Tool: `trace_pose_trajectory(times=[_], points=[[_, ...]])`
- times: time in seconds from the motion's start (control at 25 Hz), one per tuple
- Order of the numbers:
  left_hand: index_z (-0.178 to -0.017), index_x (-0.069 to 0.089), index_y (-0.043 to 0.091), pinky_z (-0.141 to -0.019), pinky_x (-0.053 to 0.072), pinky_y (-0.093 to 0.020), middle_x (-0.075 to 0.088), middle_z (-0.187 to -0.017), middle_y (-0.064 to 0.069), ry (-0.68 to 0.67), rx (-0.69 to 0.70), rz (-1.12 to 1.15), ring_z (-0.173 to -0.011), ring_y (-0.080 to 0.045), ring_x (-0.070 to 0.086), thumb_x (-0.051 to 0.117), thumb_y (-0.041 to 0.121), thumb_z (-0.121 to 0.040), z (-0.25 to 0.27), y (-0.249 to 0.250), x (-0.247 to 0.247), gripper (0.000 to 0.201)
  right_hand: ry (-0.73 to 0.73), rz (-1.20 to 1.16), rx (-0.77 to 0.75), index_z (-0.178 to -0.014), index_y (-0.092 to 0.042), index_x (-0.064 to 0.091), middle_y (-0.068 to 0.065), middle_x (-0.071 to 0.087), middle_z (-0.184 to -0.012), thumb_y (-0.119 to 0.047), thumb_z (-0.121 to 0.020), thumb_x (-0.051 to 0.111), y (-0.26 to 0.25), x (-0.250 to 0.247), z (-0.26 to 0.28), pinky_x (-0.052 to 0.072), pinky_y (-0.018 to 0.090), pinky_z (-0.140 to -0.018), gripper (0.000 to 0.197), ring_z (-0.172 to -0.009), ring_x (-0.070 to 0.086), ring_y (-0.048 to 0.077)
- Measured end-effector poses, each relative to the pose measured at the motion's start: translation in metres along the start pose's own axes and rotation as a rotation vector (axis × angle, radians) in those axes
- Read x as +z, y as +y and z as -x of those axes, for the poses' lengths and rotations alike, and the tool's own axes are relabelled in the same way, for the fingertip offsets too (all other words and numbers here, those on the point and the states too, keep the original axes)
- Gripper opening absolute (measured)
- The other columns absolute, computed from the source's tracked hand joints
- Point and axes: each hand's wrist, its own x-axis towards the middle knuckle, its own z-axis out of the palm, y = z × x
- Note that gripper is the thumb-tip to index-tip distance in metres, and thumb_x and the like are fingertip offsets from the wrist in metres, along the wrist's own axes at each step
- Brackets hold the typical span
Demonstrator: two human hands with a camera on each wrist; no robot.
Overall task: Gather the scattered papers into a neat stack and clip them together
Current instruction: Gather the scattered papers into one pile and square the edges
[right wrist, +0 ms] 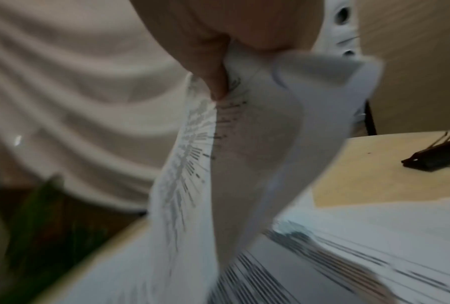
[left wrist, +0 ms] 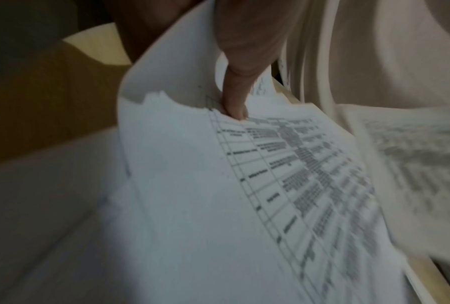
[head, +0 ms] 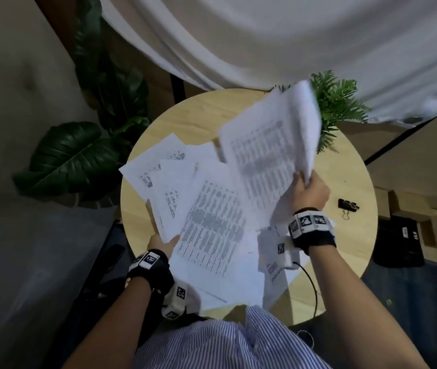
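Printed white papers [head: 212, 222] lie fanned across a round wooden table [head: 345, 169]. My right hand [head: 306, 187] grips a bunch of sheets [head: 268, 153] by their lower edge and holds them lifted and tilted above the pile; in the right wrist view its fingers [right wrist: 213, 67] pinch that blurred bunch [right wrist: 244, 144]. My left hand [head: 162, 242] holds the near-left corner of the overlapping sheets, and its thumb [left wrist: 234, 98] presses on a sheet printed with a table [left wrist: 283, 174]. A black binder clip [head: 348, 205] lies on the bare wood to the right of my right hand, also visible as the clip [right wrist: 436, 157].
A small fern [head: 337, 102] stands at the table's far edge behind the lifted sheets. A large-leaved plant [head: 73, 155] is left of the table. White cloth [head: 265, 35] hangs beyond. Cardboard boxes and a black box [head: 398, 243] sit on the floor to the right.
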Motion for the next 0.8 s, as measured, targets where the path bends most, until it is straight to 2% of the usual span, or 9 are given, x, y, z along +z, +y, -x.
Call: trace_pose_trajectory(times=[0.08, 0.16, 0.28, 0.36, 0.44, 0.52, 0.6, 0.68, 0.8], points=[[-0.13, 0.047, -0.007, -0.103, 0.045, -0.046, 0.055, -0.134, -0.025, 0.014, -0.031, 0.037, -0.118, -0.041, 0.055, 0.056, 0.028, -0.093, -0.003, 0.0, 0.003, 0.052, 0.161, -0.312, -0.001, -0.102, 0.0, 0.062, 0.015, 0.067, -0.087, -0.022, -0.088, 0.061, -0.017, -0.02, -0.009, 0.042, 0.018, -0.062, 0.026, -0.076, 0.059, 0.022], [-0.14, 0.034, -0.007, -0.108, 0.038, -0.043, 0.042, -0.145, -0.025, -0.01, -0.092, 0.027, -0.13, -0.04, 0.045, 0.052, 0.032, -0.094, -0.002, 0.001, 0.005, 0.062, 0.146, -0.524, 0.05, -0.116, -0.005, 0.052, 0.001, 0.063, -0.094, -0.017, -0.084, 0.064, -0.023, -0.025, -0.009, 0.044, 0.004, -0.063, 0.036, -0.076, 0.058, 0.014], [-0.146, 0.02, -0.006, -0.111, 0.029, -0.039, 0.028, -0.154, -0.022, -0.082, -0.147, 0.082, -0.139, -0.036, 0.033, 0.056, 0.03, -0.093, -0.004, 0.001, 0.004, 0.074, -0.154, -0.604, 0.205, -0.123, -0.012, 0.039, 0.005, 0.065, -0.109, -0.019, -0.08, 0.068, -0.002, 0.0, 0.009, 0.054, 0.029, -0.083, 0.053, -0.091, 0.066, 0.023], [-0.139, 0.038, 0.003, -0.108, 0.031, -0.039, 0.044, -0.142, -0.021, -0.156, -0.138, 0.219, -0.128, -0.033, 0.046, 0.07, 0.057, -0.072, -0.006, 0.002, -0.001, 0.091, -0.372, -0.428, 0.306, -0.126, -0.014, 0.042, 0.007, 0.064, -0.117, -0.029, -0.074, 0.074, 0.019, 0.021, 0.033, 0.053, 0.04, -0.088, 0.063, -0.101, 0.064, 0.026], [-0.142, 0.038, 0.022, -0.116, 0.023, -0.041, 0.04, -0.148, -0.005, -0.213, -0.154, 0.512, -0.136, -0.026, 0.039, 0.057, 0.083, -0.056, -0.011, 0.001, -0.001, 0.108, -0.494, -0.183, 0.342, -0.122, -0.008, 0.046, 0.009, 0.061, -0.106, -0.032, -0.071, 0.078, 0.036, 0.037, 0.059, 0.049, 0.035, -0.083, 0.065, -0.098, 0.06, 0.025], [-0.149, 0.022, 0.032, -0.121, 0.014, -0.047, 0.019, -0.16, 0.003, -0.213, -0.131, 0.634, -0.148, -0.022, 0.019, 0.052, 0.086, -0.058, -0.017, 0.003, 0.0, 0.11, -0.513, -0.018, 0.29, -0.117, -0.007, 0.044, 0.005, 0.054, -0.084, -0.033, -0.072, 0.079, 0.045, 0.046, 0.08, 0.046, 0.031, -0.064, 0.063, -0.082, 0.056, 0.023], [-0.144, 0.036, 0.02, -0.113, 0.033, -0.05, 0.04, -0.151, -0.01, -0.202, -0.101, 0.553, -0.138, -0.031, 0.041, 0.066, 0.086, -0.031, -0.023, 0.002, 0.001, 0.134, -0.539, 0.041, 0.254, -0.112, -0.009, 0.044, -0.002, 0.047, -0.074, -0.04, -0.071, 0.079, 0.048, 0.053, 0.093, 0.039, 0.029, -0.053, 0.062, -0.074, 0.051, 0.022], [-0.134, 0.048, 0.01, -0.105, 0.044, -0.049, 0.056, -0.135, -0.016, -0.146, -0.074, 0.49, -0.123, -0.034, 0.056, 0.074, 0.078, -0.021, -0.03, -0.002, 0.006, 0.135, -0.611, 0.034, 0.282, -0.112, -0.009, 0.045, 0.0, 0.048, -0.084, -0.048, -0.067, 0.079, 0.045, 0.059, 0.098, 0.047, 0.031, -0.066, 0.068, -0.083, 0.052, 0.022], [-0.139, 0.038, 0.002, -0.109, 0.04, -0.048, 0.045, -0.145, -0.02, -0.142, -0.002, 0.313, -0.13, -0.038, 0.047, 0.087, 0.051, -0.044, -0.017, 0.007, 0.002, 0.118, -0.792, 0.126, 0.205, -0.11, -0.007, 0.049, 0.007, 0.049, -0.097, -0.068, -0.061, 0.072, 0.041, 0.064, 0.088, 0.046, 0.035, -0.077, 0.081, -0.089, 0.054, 0.023]])
